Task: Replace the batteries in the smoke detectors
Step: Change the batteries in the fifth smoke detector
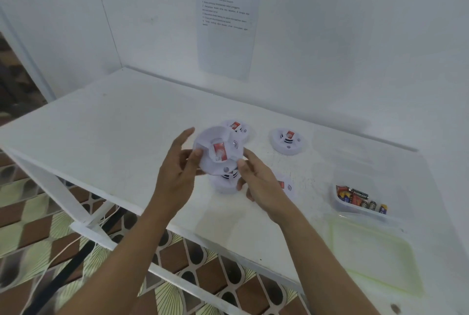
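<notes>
Between left hand [175, 177] and right hand [261, 182], gripped, smoke detector [215, 160]; second detector [224, 185] half-hidden beneath.

Smoke detector [215, 152], mid-scene: white moulded plastic, smooth, faint sheen, with a glossy red label.
Table [114, 124]: white painted surface, matt.
Container [337, 203], right: clear smooth plastic.
Batteries [360, 198] inside it: glossy printed wrappers.
Flat lid [373, 251], near right: translucent yellowish plastic.
Wall sheet [225, 35], far: matt white paper.

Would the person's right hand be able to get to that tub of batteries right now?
Probably yes: the tub sits just right of the right hand, with nothing tall between them. But that hand grips the smoke detector, so it would have to let go first.
</notes>
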### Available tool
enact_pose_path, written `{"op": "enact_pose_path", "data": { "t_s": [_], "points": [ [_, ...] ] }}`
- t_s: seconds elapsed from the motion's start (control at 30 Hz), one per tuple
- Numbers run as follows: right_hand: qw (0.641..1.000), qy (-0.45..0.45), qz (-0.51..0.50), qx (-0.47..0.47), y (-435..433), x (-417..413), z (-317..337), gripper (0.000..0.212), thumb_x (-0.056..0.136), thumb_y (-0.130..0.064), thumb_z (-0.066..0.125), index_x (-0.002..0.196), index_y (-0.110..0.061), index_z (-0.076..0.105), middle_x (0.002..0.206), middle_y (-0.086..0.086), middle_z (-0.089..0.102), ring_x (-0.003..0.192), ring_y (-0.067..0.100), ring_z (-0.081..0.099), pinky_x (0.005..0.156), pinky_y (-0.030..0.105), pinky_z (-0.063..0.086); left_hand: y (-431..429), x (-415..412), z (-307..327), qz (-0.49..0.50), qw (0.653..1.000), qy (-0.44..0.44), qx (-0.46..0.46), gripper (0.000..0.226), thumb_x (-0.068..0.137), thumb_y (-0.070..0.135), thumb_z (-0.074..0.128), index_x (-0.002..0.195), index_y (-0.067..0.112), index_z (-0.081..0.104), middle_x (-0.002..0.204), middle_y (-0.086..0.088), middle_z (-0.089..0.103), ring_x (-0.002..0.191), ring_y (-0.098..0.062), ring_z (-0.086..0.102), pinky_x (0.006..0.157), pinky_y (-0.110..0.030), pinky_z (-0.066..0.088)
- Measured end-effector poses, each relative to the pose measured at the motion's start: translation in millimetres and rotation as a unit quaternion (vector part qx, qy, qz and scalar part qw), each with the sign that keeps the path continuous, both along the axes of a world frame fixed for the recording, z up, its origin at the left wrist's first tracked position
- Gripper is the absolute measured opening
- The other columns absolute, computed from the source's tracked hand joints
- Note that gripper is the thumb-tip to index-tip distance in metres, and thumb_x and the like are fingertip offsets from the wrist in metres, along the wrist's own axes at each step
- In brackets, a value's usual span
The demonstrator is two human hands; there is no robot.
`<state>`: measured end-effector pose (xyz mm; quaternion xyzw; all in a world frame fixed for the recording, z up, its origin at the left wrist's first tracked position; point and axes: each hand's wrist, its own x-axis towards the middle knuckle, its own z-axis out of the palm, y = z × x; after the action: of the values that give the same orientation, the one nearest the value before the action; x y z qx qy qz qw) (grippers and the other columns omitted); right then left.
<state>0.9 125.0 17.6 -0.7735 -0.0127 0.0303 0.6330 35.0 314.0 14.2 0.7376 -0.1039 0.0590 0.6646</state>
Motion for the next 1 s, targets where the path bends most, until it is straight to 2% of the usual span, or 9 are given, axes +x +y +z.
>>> {"op": "enact_pose_path", "data": {
  "t_s": [0.1, 0.17, 0.33, 0.43, 0.53, 0.67, 0.73, 0.9, 1.0],
  "points": [
    [1.000, -0.022, 0.001, -0.004, 12, 2, -5, 0.047, 0.104, -0.041, 0.047, 0.148, -0.051, 0.032, 0.103, 0.003, 0.067, 0.073, 0.005, 0.059, 0.062, 0.013, 0.043, 0, -2, -2, 0.004, 0.999, 0.033, -0.040, 0.041, 0.103, 0.036, 0.040, 0.143, 0.034, 0.044, 0.127, 0.001, 0.061, 0.092, -0.018, 0.071, 0.067, -0.041, 0.061],
    [0.999, -0.037, 0.001, -0.012, 18, 4, -9, 0.053, 0.104, -0.040, 0.046, 0.152, -0.049, 0.027, 0.102, 0.006, 0.067, 0.074, 0.006, 0.058, 0.063, 0.015, 0.045, 1, -4, -3, -0.025, 0.996, 0.065, -0.061, 0.047, 0.101, 0.034, 0.046, 0.147, 0.033, 0.038, 0.135, 0.000, 0.056, 0.092, -0.023, 0.071, 0.071, -0.044, 0.061],
    [0.998, -0.057, -0.015, -0.033, 28, 4, -15, 0.051, 0.103, -0.043, 0.047, 0.146, -0.058, 0.027, 0.107, 0.004, 0.070, 0.091, 0.017, 0.064, 0.085, 0.029, 0.054, 7, -5, -12, -0.045, 0.994, 0.076, -0.061, 0.076, 0.085, 0.017, 0.074, 0.144, 0.041, 0.033, 0.141, 0.002, 0.049, 0.097, -0.025, 0.068, 0.074, -0.039, 0.061],
    [0.996, -0.062, -0.015, -0.059, 34, 5, -18, 0.051, 0.104, -0.042, 0.048, 0.146, -0.060, 0.026, 0.105, 0.001, 0.071, 0.095, 0.025, 0.065, 0.086, 0.041, 0.055, 7, -2, -17, -0.030, 0.995, 0.079, -0.055, 0.079, 0.078, 0.025, 0.075, 0.146, 0.035, 0.035, 0.142, 0.001, 0.048, 0.109, -0.029, 0.063, 0.072, -0.038, 0.061],
    [0.995, -0.065, -0.016, -0.077, 38, 5, -18, 0.050, 0.104, -0.044, 0.046, 0.145, -0.063, 0.024, 0.105, 0.001, 0.071, 0.097, 0.029, 0.065, 0.086, 0.045, 0.054, 9, 0, -20, -0.018, 0.996, 0.081, -0.042, 0.076, 0.085, 0.016, 0.074, 0.148, 0.032, 0.033, 0.143, 0.000, 0.046, 0.115, -0.031, 0.060, 0.075, -0.039, 0.062],
    [0.994, -0.064, -0.023, -0.087, 41, 5, -19, 0.048, 0.104, -0.045, 0.045, 0.133, -0.074, 0.020, 0.105, -0.005, 0.073, 0.100, 0.025, 0.065, 0.087, 0.036, 0.055, 15, 1, -21, -0.018, 0.995, 0.087, -0.037, 0.075, 0.086, 0.017, 0.074, 0.145, 0.037, 0.034, 0.143, 0.001, 0.046, 0.115, -0.033, 0.059, 0.074, -0.037, 0.062],
    [0.994, -0.063, -0.026, -0.086, 42, 5, -19, 0.046, 0.104, -0.045, 0.044, 0.131, -0.075, 0.020, 0.102, -0.012, 0.073, 0.099, 0.019, 0.065, 0.082, 0.025, 0.056, 16, 1, -19, -0.013, 0.996, 0.087, -0.029, 0.072, 0.087, 0.013, 0.071, 0.143, 0.040, 0.034, 0.143, 0.001, 0.045, 0.114, -0.033, 0.060, 0.072, -0.035, 0.062],
    [0.995, -0.058, -0.027, -0.073, 46, 1, -14, 0.047, 0.106, -0.037, 0.043, 0.148, -0.051, 0.028, 0.094, -0.013, 0.073, 0.080, -0.005, 0.061, 0.072, 0.009, 0.047, 21, 1, -19, -0.011, 0.997, 0.081, -0.012, 0.075, 0.087, 0.011, 0.071, 0.146, 0.036, 0.032, 0.143, 0.002, 0.044, 0.109, -0.027, 0.062, 0.066, -0.028, 0.060],
    [0.995, -0.058, -0.025, -0.078, 50, 0, -13, 0.047, 0.107, -0.035, 0.043, 0.150, -0.047, 0.028, 0.097, -0.007, 0.074, 0.076, -0.007, 0.058, 0.072, 0.006, 0.046, 25, 0, -17, -0.013, 0.996, 0.082, -0.008, 0.076, 0.087, 0.011, 0.072, 0.146, 0.036, 0.032, 0.143, 0.003, 0.044, 0.106, -0.022, 0.063, 0.064, -0.026, 0.059]
  ]
}}
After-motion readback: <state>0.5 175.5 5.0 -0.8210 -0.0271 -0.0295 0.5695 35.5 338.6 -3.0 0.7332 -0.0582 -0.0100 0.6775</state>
